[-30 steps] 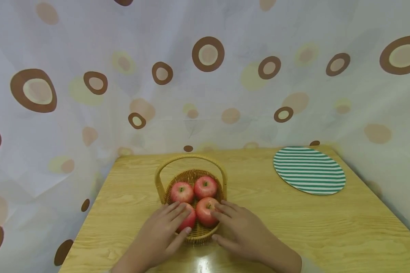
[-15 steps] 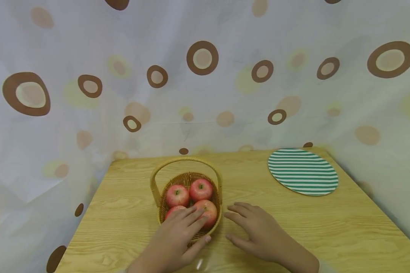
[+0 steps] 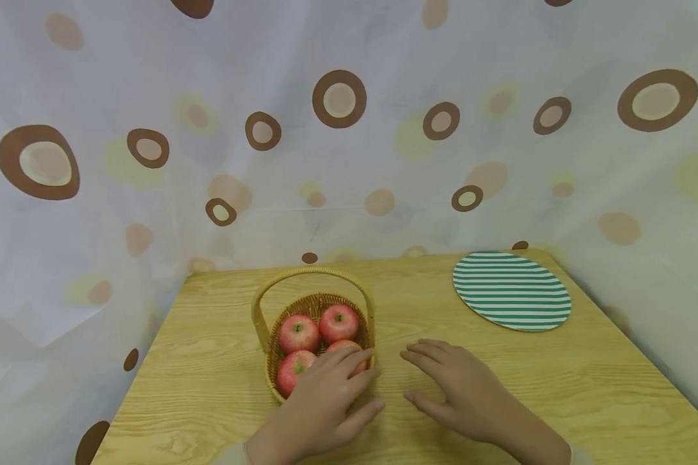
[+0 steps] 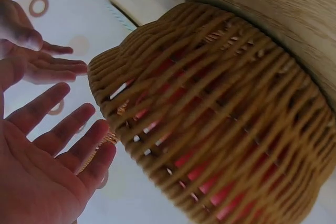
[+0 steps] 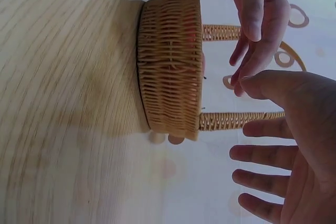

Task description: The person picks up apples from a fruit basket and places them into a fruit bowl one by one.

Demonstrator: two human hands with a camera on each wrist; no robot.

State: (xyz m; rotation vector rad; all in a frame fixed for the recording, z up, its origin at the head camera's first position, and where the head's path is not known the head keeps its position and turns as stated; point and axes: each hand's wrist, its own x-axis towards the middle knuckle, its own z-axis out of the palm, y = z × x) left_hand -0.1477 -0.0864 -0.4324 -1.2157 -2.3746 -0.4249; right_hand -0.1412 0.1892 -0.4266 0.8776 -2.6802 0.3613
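A wicker basket (image 3: 272, 378) with a tall arched handle stands on the wooden table and holds several red apples (image 3: 298, 332). My left hand (image 3: 326, 403) hovers over the basket's near right rim in the head view, hiding part of it and of two apples; its fingers are spread and grip nothing. In the left wrist view the woven wall of the basket (image 4: 220, 114) is close beside those fingers. To the right of the basket, my right hand (image 3: 468, 391) hangs above the table with loosely extended fingers, holding nothing. Both hands show in the right wrist view.
A round placemat (image 3: 512, 290) with green and white stripes lies at the table's back right. The wooden table (image 3: 209, 336) meets a white curtain (image 3: 384, 161) with brown spots behind it and at both sides.
Both hands have moved right from the basket: the left from the front left apple to the right rim, the right away over the table. The view has shifted slightly; the apples stay in the basket.
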